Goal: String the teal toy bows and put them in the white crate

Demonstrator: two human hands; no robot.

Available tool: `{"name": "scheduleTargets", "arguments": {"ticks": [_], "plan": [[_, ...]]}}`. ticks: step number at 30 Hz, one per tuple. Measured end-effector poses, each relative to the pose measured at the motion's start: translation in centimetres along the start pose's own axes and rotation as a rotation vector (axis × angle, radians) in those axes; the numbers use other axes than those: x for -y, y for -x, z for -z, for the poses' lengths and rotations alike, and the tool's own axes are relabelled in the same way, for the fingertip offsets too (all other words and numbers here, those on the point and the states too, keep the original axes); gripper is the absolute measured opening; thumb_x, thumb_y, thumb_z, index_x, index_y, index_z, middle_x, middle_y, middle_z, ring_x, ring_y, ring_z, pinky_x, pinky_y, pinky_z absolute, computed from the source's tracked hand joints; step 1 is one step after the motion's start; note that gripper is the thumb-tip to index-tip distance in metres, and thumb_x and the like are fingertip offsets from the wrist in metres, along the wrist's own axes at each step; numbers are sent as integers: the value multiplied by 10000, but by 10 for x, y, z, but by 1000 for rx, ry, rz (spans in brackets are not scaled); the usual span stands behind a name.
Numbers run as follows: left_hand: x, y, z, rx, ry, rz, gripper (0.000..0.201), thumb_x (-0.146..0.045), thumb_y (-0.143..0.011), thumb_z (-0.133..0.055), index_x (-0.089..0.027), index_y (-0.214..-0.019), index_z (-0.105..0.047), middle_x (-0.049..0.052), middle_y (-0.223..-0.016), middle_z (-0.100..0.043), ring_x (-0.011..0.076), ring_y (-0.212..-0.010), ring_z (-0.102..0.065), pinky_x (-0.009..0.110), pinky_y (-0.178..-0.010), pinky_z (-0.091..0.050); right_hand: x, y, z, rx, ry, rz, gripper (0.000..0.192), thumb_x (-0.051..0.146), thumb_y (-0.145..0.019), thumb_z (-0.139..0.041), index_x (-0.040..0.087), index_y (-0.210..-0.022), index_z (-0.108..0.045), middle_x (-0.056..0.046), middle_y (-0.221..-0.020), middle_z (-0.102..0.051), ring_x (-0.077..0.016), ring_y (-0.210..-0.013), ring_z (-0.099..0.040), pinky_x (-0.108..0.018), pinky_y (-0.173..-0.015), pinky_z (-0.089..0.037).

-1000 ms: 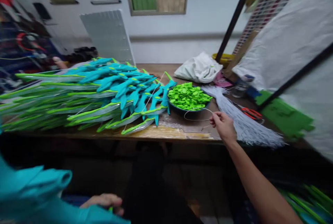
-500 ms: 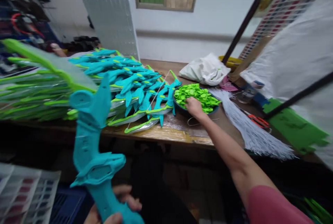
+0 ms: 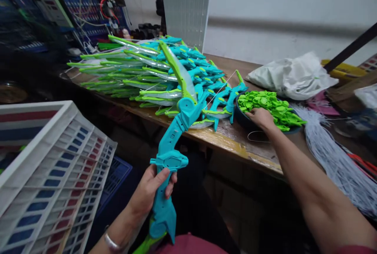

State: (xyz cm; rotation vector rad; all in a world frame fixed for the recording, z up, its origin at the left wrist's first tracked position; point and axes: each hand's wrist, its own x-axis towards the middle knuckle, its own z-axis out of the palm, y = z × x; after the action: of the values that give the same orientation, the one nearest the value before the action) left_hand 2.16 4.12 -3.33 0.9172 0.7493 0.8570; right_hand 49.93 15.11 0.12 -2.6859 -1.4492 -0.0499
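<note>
My left hand is wrapped around the turquoise grip of a toy bow, just below its hexagonal recess. The bow stands tilted, its light-green and clear upper limb pointing up toward the table and its lower limb near my lap. In the bowl's near left part, my right hand has its fingers curled among lime-green plastic pieces. What its fingertips pinch, if anything, is hidden. The dark round bowl sits on the table, heaped with these pieces.
A pile of similar toy bows covers the table's left part. White cords lie right of the bowl, with a white sack behind. A loose thin loop lies near the table edge. A white crate stands at left.
The view has turned left. The bow in my left hand now appears farther right, with its upper limb leaning right instead of left. My right hand is still at the bowl.
</note>
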Motion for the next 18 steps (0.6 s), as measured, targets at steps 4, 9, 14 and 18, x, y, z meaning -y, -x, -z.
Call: {"name": "scheduleTargets", "arguments": {"ticks": [4,9,14,18], "plan": [[9,6,9,137,-141,99,416,-539,-882,-748,-134,-932,-668,68,-802,-722,85,-474,-566,203,-458,-410,10,-8,2,151,70,-79,309,407,-1016,-649,135,-1160,-677,-95,-1186,-691,-226,-1075,-684,-438,-946,-585],[38,14,14,250,-326,165,480,-586,-865,-734,-128,-995,-679,85,-791,-734,89,-488,-545,207,-476,-380,17,-8,3,165,52,-166,313,401,-1010,-660,149,-1195,-668,-89,-1206,-688,-225,-1073,-685,-436,-933,-594],[55,27,20,272,-379,189,491,-600,-872,-711,-133,-1013,-658,89,-812,-741,94,-508,-531,225,-510,-389,15,-4,0,131,13,-141,301,398,-1009,-661,152,-1184,-675,-88,-1215,-688,-227,-1089,-681,-436,-946,-588],[55,33,24,219,-393,178,535,-635,-867,-700,-132,-1044,-651,93,-824,-738,90,-499,-517,229,-510,-380,14,-5,0,120,-20,-124,296,387,-999,-678,151,-1179,-674,-86,-1208,-685,-228,-1077,-682,-427,-935,-592]]}}
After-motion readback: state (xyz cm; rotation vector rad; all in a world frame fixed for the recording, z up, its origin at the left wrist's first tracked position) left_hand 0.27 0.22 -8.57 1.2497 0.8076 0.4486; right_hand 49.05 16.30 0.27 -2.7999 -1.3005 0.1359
